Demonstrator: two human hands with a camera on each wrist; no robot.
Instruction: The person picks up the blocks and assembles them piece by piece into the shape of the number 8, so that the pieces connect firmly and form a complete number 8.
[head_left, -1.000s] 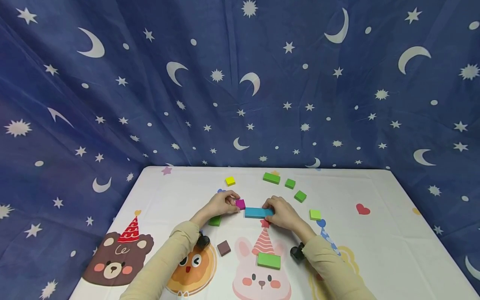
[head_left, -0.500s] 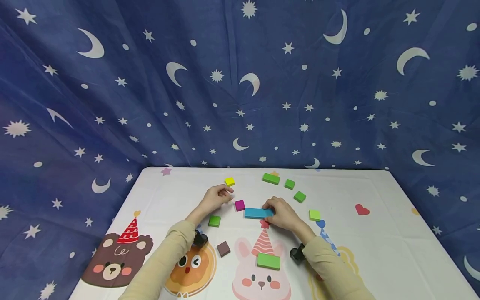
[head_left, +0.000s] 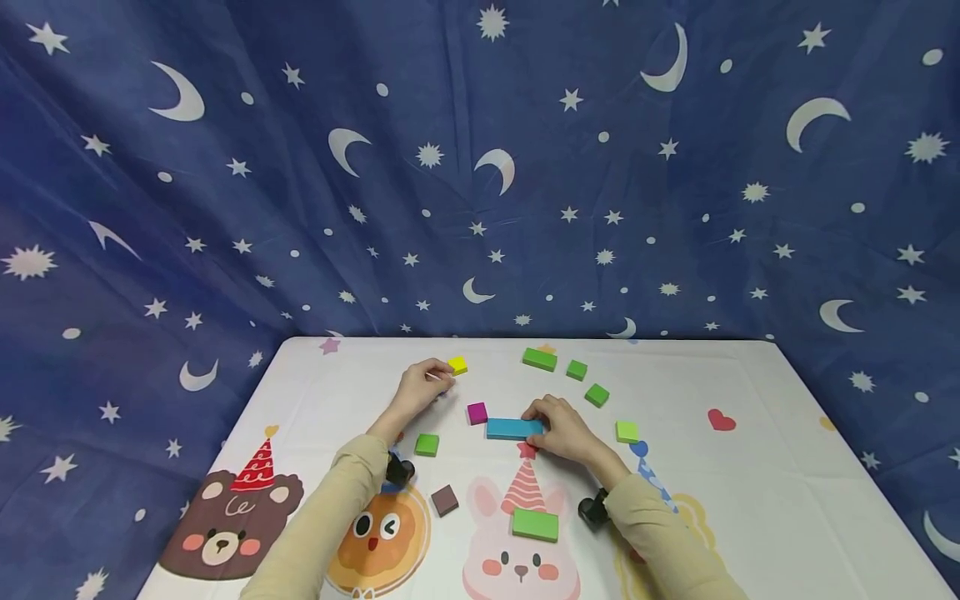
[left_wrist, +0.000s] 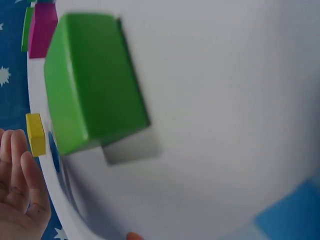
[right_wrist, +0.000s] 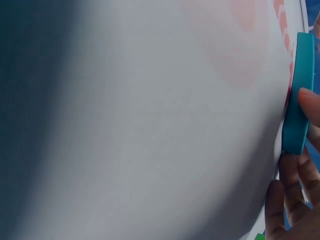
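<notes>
My left hand (head_left: 420,390) is stretched toward the yellow block (head_left: 458,365), its fingers loosely bent. In the left wrist view that hand stands beside the yellow block (left_wrist: 36,134) without gripping it. The thumb and fingers of my right hand (head_left: 564,429) pinch the right end of a long blue block (head_left: 510,429) lying flat on the table. At the blue block's upper left corner sits a magenta block (head_left: 477,413). A green block (head_left: 427,445) lies near my left wrist and looms large in the left wrist view.
A brown block (head_left: 445,500) and a longer green block (head_left: 535,525) lie nearer the front. Behind my right hand are a green block (head_left: 540,359), two smaller green ones and a lime block (head_left: 627,432). A printed white cloth (head_left: 750,500) covers the table.
My left hand has left the magenta block and moved back and left to the yellow block. The magenta block stays by the blue one. My right hand has kept its hold.
</notes>
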